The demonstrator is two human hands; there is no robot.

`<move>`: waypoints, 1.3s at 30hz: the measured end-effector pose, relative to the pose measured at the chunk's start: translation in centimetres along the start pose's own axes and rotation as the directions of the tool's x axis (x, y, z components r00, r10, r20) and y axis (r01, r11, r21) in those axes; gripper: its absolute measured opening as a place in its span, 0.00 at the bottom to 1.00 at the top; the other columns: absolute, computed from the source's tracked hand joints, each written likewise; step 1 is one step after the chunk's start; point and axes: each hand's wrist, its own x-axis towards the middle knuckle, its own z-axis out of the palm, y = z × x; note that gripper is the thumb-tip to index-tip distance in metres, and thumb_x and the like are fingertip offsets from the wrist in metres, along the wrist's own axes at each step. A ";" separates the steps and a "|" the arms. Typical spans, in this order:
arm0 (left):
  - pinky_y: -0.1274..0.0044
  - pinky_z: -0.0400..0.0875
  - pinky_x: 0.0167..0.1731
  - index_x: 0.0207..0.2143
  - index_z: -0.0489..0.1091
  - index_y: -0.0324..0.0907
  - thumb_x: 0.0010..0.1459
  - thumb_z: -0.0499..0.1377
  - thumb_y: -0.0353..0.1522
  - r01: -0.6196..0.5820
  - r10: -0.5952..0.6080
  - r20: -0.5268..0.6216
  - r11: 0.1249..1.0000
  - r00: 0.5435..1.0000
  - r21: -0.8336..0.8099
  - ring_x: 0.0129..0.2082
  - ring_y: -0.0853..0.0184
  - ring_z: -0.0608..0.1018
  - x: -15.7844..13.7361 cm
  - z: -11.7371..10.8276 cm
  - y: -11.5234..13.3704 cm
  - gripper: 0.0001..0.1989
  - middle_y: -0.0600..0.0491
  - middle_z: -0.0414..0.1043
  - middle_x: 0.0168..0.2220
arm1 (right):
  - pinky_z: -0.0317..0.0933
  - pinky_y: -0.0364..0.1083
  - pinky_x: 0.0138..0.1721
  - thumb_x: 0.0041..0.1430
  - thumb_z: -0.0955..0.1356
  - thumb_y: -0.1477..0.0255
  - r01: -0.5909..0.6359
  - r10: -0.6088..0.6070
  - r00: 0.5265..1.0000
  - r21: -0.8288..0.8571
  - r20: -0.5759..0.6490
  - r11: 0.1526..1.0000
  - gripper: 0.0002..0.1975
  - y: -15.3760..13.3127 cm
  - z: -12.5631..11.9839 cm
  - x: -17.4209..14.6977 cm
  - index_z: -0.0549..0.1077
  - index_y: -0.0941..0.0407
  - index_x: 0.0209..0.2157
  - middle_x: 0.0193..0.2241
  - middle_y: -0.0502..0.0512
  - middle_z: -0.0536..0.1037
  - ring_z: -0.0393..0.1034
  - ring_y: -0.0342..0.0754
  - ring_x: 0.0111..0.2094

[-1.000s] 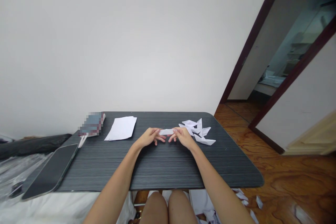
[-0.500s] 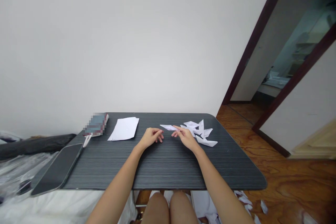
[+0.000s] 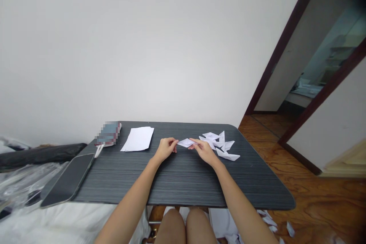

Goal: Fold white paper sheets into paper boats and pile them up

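Between my hands, just above the dark table (image 3: 185,187), is a white folded paper boat (image 3: 186,143). My left hand (image 3: 166,148) pinches its left tip between thumb and forefinger. At the other end, my right hand (image 3: 203,150) grips the boat, its fingers covering that tip. Several more folded paper boats (image 3: 228,154) lie in a loose cluster right beside my right hand. To the left of my left hand rests a stack of white paper sheets (image 3: 137,139).
A pixelated booklet-like item (image 3: 108,133) with a white strap lies at the table's left, near a dark tablet-like panel (image 3: 68,179) along the edge. Folded paper pieces (image 3: 267,219) are scattered on the wooden floor at right. A white wall (image 3: 160,53) stands behind the table.
My left hand has moved to the paper boat and taken its left tip. The boat has turned level, showing more of its side. The view has shifted slightly.
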 end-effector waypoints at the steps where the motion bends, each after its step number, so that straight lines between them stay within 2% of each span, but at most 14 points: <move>1: 0.81 0.62 0.23 0.20 0.66 0.38 0.54 0.46 0.39 -0.016 0.016 -0.017 0.999 1.000 0.033 0.16 0.73 0.69 0.0 -0.1 0.0 0.19 0.55 0.67 0.14 | 0.62 0.50 0.36 0.53 0.60 0.69 -0.006 0.006 1.000 -0.007 -0.027 1.000 0.16 0.1 0.0 0.0 0.68 0.58 0.43 0.27 0.55 0.76 0.69 0.46 0.28; 4: 0.79 0.62 0.26 0.21 0.68 0.38 0.55 0.46 0.38 -0.017 0.065 -0.194 0.970 0.979 0.242 0.20 0.70 0.70 0.2 -1.2 -0.3 0.17 0.53 0.68 0.18 | 0.63 0.48 0.33 0.53 0.59 0.70 -0.002 -0.003 0.984 -0.028 -0.177 1.000 0.16 0.1 -0.4 0.2 0.68 0.60 0.42 0.28 0.57 0.75 0.69 0.46 0.27; 6: 0.77 0.62 0.29 0.28 0.69 0.38 0.54 0.47 0.36 0.081 0.070 -0.359 0.918 0.931 0.389 0.26 0.67 0.71 0.3 -2.5 -0.8 0.14 0.50 0.70 0.25 | 0.63 0.48 0.33 0.52 0.59 0.72 0.029 -0.054 0.949 -0.086 -0.312 0.996 0.15 -0.1 -0.9 0.2 0.69 0.60 0.40 0.34 0.60 0.74 0.68 0.47 0.29; 8: 0.75 0.61 0.34 0.33 0.69 0.38 0.54 0.48 0.33 0.207 0.060 -0.465 0.841 0.883 0.501 0.33 0.63 0.71 0.3 -3.8 -1.5 0.12 0.47 0.71 0.31 | 0.61 0.49 0.35 0.51 0.58 0.73 0.062 -0.150 0.893 -0.212 -0.425 0.975 0.14 -0.4 -1.5 0.1 0.71 0.60 0.37 0.37 0.61 0.72 0.67 0.48 0.34; 12: 0.71 0.60 0.40 0.38 0.68 0.37 0.51 0.49 0.29 0.474 -0.122 -0.542 0.666 0.831 0.576 0.41 0.60 0.69 -0.1 -5.8 -2.9 0.14 0.45 0.69 0.39 | 0.51 0.55 0.43 0.48 0.59 0.77 -0.014 -0.308 0.758 -0.488 -0.575 0.873 0.13 -1.1 -2.1 -0.3 0.73 0.56 0.31 0.35 0.56 0.73 0.61 0.52 0.41; 15: 0.70 0.60 0.41 0.40 0.69 0.37 0.50 0.48 0.27 0.567 -0.259 -0.545 0.630 0.797 0.530 0.41 0.58 0.70 -0.4 -6.9 -3.7 0.15 0.44 0.70 0.40 | 0.47 0.55 0.43 0.47 0.59 0.78 -0.072 -0.366 0.694 -0.565 -0.620 0.822 0.13 -1.5 -1.9 -0.5 0.73 0.54 0.29 0.36 0.54 0.72 0.58 0.52 0.41; 18: 0.70 0.62 0.40 0.40 0.69 0.39 0.49 0.49 0.27 0.589 -0.358 -0.494 0.658 0.793 0.469 0.41 0.58 0.71 -0.6 -8.3 -4.1 0.16 0.45 0.71 0.39 | 0.46 0.53 0.42 0.47 0.59 0.79 -0.015 -0.407 0.725 -0.603 -0.556 0.798 0.13 -1.6 -1.3 -0.5 0.73 0.54 0.28 0.36 0.53 0.72 0.58 0.51 0.41; 20: 0.72 0.61 0.42 0.40 0.69 0.39 0.49 0.49 0.28 0.530 -0.351 -0.422 0.715 0.836 0.456 0.43 0.59 0.70 -0.9 -9.6 -4.2 0.16 0.47 0.70 0.42 | 0.46 0.53 0.42 0.48 0.59 0.79 0.026 -0.423 0.751 -0.618 -0.507 0.786 0.12 -1.6 -0.8 -0.4 0.73 0.54 0.28 0.36 0.53 0.72 0.58 0.51 0.41; 21: 0.73 0.60 0.44 0.40 0.69 0.40 0.49 0.49 0.29 0.465 -0.331 -0.344 0.758 0.879 0.458 0.45 0.60 0.69 -1.1 -10.2 -4.2 0.16 0.48 0.69 0.43 | 0.46 0.52 0.41 0.48 0.60 0.79 0.043 -0.428 0.762 -0.621 -0.486 0.783 0.12 -1.7 -0.5 -0.4 0.72 0.54 0.28 0.35 0.53 0.72 0.58 0.51 0.41; 23: 0.73 0.56 0.49 0.43 0.67 0.40 0.50 0.51 0.34 0.232 -0.200 -0.121 0.875 0.972 0.425 0.49 0.62 0.65 -1.6 -11.5 -4.3 0.18 0.50 0.65 0.48 | 0.46 0.52 0.41 0.48 0.60 0.79 0.072 -0.433 0.778 -0.621 -0.455 0.780 0.12 -1.7 -0.2 -0.4 0.72 0.54 0.28 0.34 0.53 0.72 0.59 0.50 0.40; 25: 0.72 0.50 0.52 0.47 0.64 0.41 0.46 0.55 0.39 0.088 -0.125 0.079 0.927 0.989 0.366 0.54 0.61 0.58 -2.2 -12.4 -4.6 0.24 0.50 0.57 0.53 | 0.46 0.52 0.41 0.48 0.60 0.79 0.095 -0.435 0.793 -0.618 -0.427 0.780 0.11 -1.7 0.1 -0.4 0.72 0.54 0.28 0.34 0.53 0.72 0.59 0.50 0.40; 27: 0.70 0.45 0.54 0.50 0.60 0.42 0.43 0.57 0.43 0.055 -0.124 0.196 0.943 0.973 0.328 0.57 0.60 0.51 -2.8 -12.8 -5.1 0.31 0.50 0.50 0.56 | 0.46 0.51 0.41 0.47 0.60 0.80 0.111 -0.435 0.803 -0.615 -0.407 0.781 0.11 -1.8 0.1 -0.4 0.72 0.55 0.27 0.33 0.53 0.71 0.59 0.50 0.40; 31: 0.69 0.44 0.54 0.52 0.57 0.44 0.41 0.58 0.44 0.054 -0.128 0.243 0.956 0.961 0.287 0.57 0.60 0.51 -3.5 -12.5 -6.5 0.34 0.50 0.48 0.57 | 0.46 0.51 0.40 0.47 0.59 0.80 0.113 -0.428 0.813 -0.614 -0.395 0.781 0.11 -1.9 0.2 -0.4 0.71 0.55 0.27 0.33 0.53 0.71 0.60 0.49 0.39; 39: 0.69 0.47 0.53 0.45 0.66 0.41 0.40 0.58 0.45 0.117 -0.156 0.182 0.971 0.971 0.209 0.53 0.58 0.59 -3.1 -12.7 -8.0 0.28 0.48 0.57 0.53 | 0.46 0.50 0.40 0.47 0.59 0.80 0.099 -0.392 0.834 -0.594 -0.388 0.798 0.12 -1.9 0.4 -0.4 0.71 0.55 0.26 0.32 0.53 0.71 0.61 0.48 0.37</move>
